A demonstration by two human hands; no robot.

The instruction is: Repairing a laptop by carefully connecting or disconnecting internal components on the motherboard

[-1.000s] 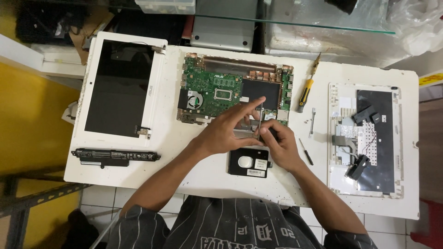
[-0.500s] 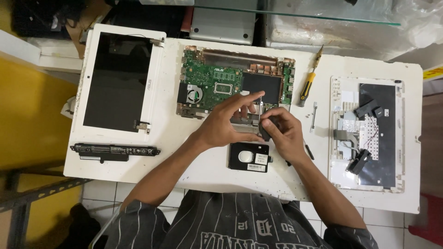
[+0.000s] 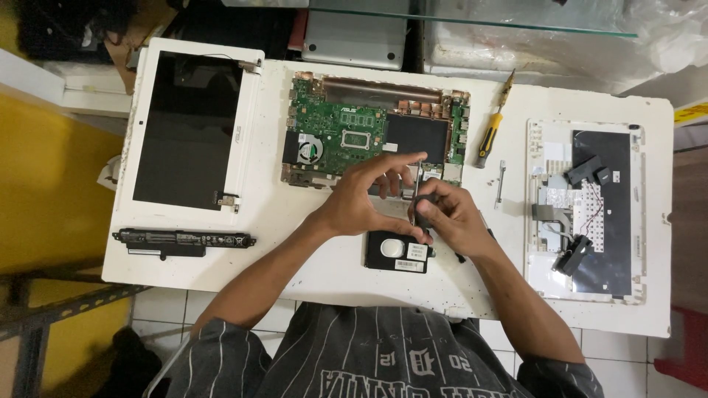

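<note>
White worktable (image 3: pixel 310 258) carries the green motherboard (image 3: pixel 346 136); my right hand (image 3: pixel 450 217) closes around a slim screwdriver (image 3: pixel 415 193), held upright for vertical drive; my left hand (image 3: pixel 365 203), fingers loosely curled, steadies it beside the black hard drive (image 3: pixel 394 254).

The motherboard (image 3: pixel 372 136) sat mid-table (image 3: pixel 295 258), with the screen panel (image 3: pixel 190 127) to its left and the battery bar (image 3: pixel 183 240) in front of that panel. The screwdriver (image 3: pixel 493 125) lay right of the board, the keyboard shell (image 3: pixel 586 210) farther right. The hard drive (image 3: pixel 398 252) lay before the board, both hands (image 3: pixel 361 203) (image 3: pixel 446 217) meeting just above it.
</note>
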